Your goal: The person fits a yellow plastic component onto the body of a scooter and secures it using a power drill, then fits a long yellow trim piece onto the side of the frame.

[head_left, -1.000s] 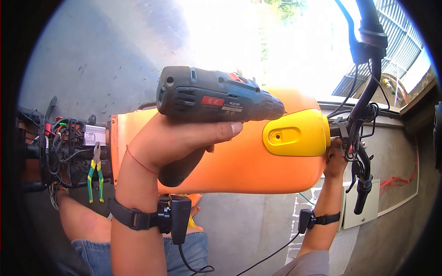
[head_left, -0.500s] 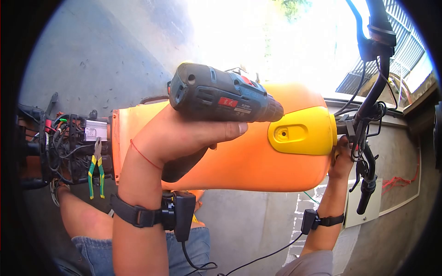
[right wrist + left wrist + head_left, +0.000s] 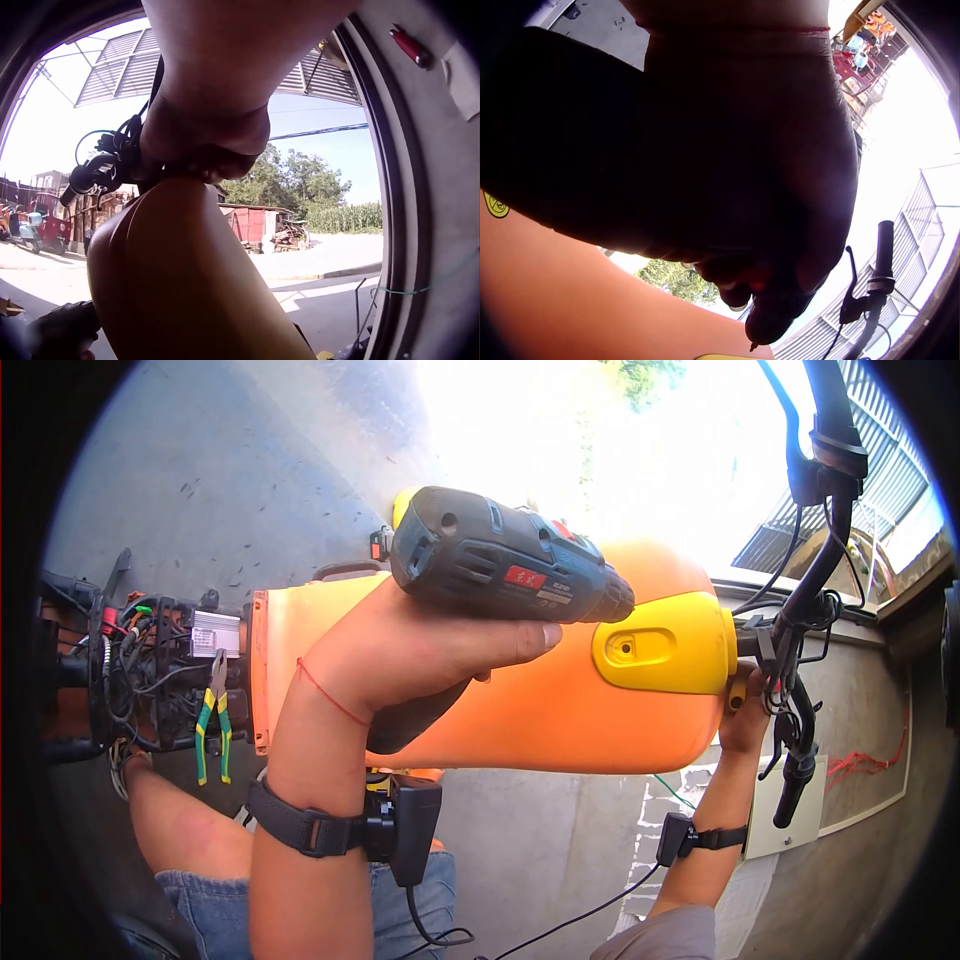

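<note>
My left hand grips a dark blue-grey cordless drill, thumb laid along its side. Its chuck points right, overlapping the edge of a yellow inset that has a small screw hole. In the left wrist view the hand is a dark silhouette over the orange body panel. My right hand grips the front end of the orange panel, below the handlebar stem, beside a small yellow piece. The right wrist view shows its curled fingers at the panel's end; their undersides are hidden.
Green-and-yellow pliers lie across the exposed wiring, near a silver controller box. Black handlebars with hanging cables stand at the right. A white cabinet door and red wires are beyond.
The drill and left hand have shifted right in the head view, and the drill's rear shows more. The panel and handlebars shift slightly right too. Both hands keep their hold.
</note>
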`<state>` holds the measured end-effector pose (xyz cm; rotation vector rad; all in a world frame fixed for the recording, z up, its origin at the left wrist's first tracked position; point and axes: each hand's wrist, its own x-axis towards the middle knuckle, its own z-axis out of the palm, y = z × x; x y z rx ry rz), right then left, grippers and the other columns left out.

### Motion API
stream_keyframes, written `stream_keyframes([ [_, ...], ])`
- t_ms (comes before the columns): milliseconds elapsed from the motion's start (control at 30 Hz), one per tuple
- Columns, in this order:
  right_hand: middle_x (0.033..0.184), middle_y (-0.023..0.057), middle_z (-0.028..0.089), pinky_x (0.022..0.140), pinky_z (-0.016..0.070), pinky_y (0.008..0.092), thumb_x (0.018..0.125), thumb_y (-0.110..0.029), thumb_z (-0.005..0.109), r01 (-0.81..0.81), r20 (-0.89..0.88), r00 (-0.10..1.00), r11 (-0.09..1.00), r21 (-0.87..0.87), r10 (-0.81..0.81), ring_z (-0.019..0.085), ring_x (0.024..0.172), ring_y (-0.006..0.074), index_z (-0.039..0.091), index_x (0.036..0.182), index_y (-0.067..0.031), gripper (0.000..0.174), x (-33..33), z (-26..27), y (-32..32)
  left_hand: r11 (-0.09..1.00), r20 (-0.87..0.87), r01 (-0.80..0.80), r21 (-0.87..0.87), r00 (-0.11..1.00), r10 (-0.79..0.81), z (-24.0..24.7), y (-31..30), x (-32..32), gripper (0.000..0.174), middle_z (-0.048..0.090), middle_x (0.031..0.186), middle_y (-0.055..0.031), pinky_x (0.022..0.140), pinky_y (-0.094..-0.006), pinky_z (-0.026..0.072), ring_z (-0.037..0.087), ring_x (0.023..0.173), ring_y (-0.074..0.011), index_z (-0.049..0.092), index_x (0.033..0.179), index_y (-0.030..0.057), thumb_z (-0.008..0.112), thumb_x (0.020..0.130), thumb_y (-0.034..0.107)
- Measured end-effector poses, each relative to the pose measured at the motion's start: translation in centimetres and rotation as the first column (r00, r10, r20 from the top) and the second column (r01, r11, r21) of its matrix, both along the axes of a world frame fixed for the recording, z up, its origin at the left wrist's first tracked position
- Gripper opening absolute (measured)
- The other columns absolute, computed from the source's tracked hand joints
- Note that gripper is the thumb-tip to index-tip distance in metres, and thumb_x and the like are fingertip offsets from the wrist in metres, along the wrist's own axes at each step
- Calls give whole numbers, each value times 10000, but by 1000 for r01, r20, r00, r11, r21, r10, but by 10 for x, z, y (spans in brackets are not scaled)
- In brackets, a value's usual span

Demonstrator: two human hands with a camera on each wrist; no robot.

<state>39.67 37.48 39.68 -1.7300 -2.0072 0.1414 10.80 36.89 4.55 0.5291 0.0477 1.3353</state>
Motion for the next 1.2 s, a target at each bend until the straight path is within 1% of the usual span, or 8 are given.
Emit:
stream_keyframes([
  [200, 1036, 62, 694, 672, 482, 236, 1010, -431, 562, -29, -61, 998, 997, 76, 33, 622, 752, 108, 661, 1107, -24, 430, -10, -19, -10, 1000, 37, 12, 5, 999, -12, -1, -2, 0, 540, 665, 1055, 6, 643, -249, 492, 563, 817, -76, 573, 1346, 101, 775, 850, 166],
  [300, 996, 95, 676, 405, 192, 211, 1030, -321, 558, -35, -98, 992, 927, 374, 77, 370, 462, 62, 621, 1096, -3, 331, -37, -49, -35, 1000, 83, -21, 23, 996, 19, -2, -1, 0, 535, 664, 1056, 6, 653, -250, 495, 567, 826, -76, 571, 1346, 97, 770, 854, 163],
  [400, 913, 90, 641, 407, 233, 192, 1047, -309, 507, 193, -251, 963, 904, 382, -99, 401, 469, 73, 608, 1044, -9, 317, -34, -54, -79, 999, 60, -38, 32, 998, 36, -2, -2, -2, 541, 668, 1052, 1, 648, -253, 501, 577, 825, -77, 567, 1345, 92, 773, 851, 167],
  [533, 836, 70, 577, 407, 320, 185, 1049, -332, 448, 42, -474, 881, 994, 97, 9, 421, 469, 84, 585, 995, -21, 344, -73, -72, -131, 999, -19, -31, 25, 999, 31, -2, -3, -3, 478, 670, 1032, -8, 646, -265, 522, 594, 807, -88, 612, 1273, 83, 784, 843, 200],
  [700, 1045, 235, 546, 586, 479, 315, 811, -184, 626, -182, -599, 751, 786, -591, -277, 583, 762, 241, 531, 1189, 27, 444, -96, -112, -133, 997, -119, -74, 16, 990, 75, 6, -7, 1, 395, 668, 1017, -11, 660, -280, 538, 605, 818, -102, 656, 1190, 79, 784, 843, 219],
  [800, 1053, 156, 552, 691, 493, 320, 873, -89, 621, -262, -533, 817, 680, -684, -221, 580, 906, 213, 454, 1309, 18, 479, -98, -130, -121, 994, -71, -111, 1, 991, 111, 10, -11, 9, 376, 665, 1020, -8, 676, -291, 542, 611, 850, -109, 659, 1171, 78, 782, 843, 216],
  [1000, 1175, 117, 513, 895, 536, 332, 940, 30, 583, -325, -520, 854, 757, -567, -23, 596, 1105, 203, 354, 1384, 4, 499, -102, -173, -99, 991, -128, -134, -9, 983, 132, 18, -28, 10, 365, 698, 990, -84, 748, -309, 566, 670, 821, -144, 646, 1176, 18, 748, 850, 147],
  [1200, 1196, 120, 549, 958, 512, 330, 892, 19, 688, -360, -628, 775, 867, -344, 72, 618, 1111, 214, 394, 1363, 11, 556, -108, -220, -80, 977, 215, 141, -160, 971, -105, 21, -63, 6, 613, 584, 1322, -197, 1092, -508, 438, 538, 1274, -324, 469, 1403, 4, 671, 857, 195],
])
